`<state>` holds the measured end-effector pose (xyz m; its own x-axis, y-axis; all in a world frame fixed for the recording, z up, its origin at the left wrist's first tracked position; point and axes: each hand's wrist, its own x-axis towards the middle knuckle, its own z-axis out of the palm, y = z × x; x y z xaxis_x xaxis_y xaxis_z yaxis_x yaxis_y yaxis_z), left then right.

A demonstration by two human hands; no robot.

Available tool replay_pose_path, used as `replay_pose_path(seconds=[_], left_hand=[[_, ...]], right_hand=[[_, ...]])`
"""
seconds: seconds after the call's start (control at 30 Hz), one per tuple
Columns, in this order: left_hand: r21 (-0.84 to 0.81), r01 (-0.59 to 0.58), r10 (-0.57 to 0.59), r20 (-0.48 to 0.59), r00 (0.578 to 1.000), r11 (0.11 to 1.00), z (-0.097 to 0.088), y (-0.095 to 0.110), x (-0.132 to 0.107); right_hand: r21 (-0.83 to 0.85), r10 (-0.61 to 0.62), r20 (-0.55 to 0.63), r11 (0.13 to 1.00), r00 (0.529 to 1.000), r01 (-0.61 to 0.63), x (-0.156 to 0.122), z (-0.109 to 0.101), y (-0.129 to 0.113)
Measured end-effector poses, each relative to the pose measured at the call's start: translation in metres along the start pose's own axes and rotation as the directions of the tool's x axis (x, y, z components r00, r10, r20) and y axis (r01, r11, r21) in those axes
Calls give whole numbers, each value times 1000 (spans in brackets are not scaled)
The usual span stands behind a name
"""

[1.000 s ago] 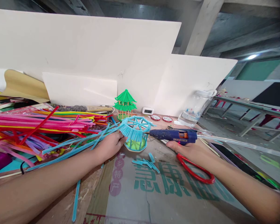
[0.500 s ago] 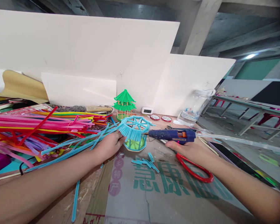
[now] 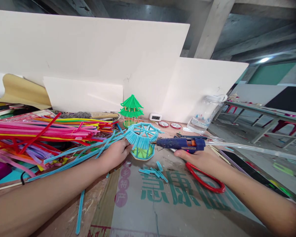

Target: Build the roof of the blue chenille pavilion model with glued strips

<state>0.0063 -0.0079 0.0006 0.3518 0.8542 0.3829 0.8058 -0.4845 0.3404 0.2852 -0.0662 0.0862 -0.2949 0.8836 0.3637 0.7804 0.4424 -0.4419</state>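
Note:
A small model pavilion (image 3: 141, 141) of blue pipe cleaners, with a green floor and a partly covered roof, is at the middle of the table. My left hand (image 3: 116, 152) is closed on its left edge, fingers pinched there. In my right hand (image 3: 197, 159) is a blue glue gun (image 3: 180, 144), its nozzle at the right side of the pavilion's roof edge. A clear glue stick (image 3: 239, 145) sticks out of its back. Short cut blue pipe-cleaner pieces (image 3: 155, 172) lie in front of the pavilion. Red-handled scissors (image 3: 207, 184) lie under my right hand.
Bundles of coloured pipe cleaners (image 3: 44, 131) fill the left side. A green model pagoda (image 3: 132, 111), a small digital clock (image 3: 155, 117) and a clear plastic jug (image 3: 203, 113) stand along the back, before white boards (image 3: 88, 56). A dark phone-like slab (image 3: 249, 168) lies at right.
The glue gun and my right hand have shifted very slightly left along the roof edge. My left hand and the pavilion look unmoved.

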Motion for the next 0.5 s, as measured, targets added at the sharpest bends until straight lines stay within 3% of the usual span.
replay_pose_path(seconds=[0.17, 0.5], left_hand=[[-4, -1, 1, -1, 1000, 1000, -1, 1, 0], [-11, 4, -4, 0, 1000, 1000, 0, 0, 0]], right_hand=[[-93, 35, -70, 995, 997, -42, -1, -1, 0], [6, -27, -7, 1000, 1000, 27, -1, -1, 0]])
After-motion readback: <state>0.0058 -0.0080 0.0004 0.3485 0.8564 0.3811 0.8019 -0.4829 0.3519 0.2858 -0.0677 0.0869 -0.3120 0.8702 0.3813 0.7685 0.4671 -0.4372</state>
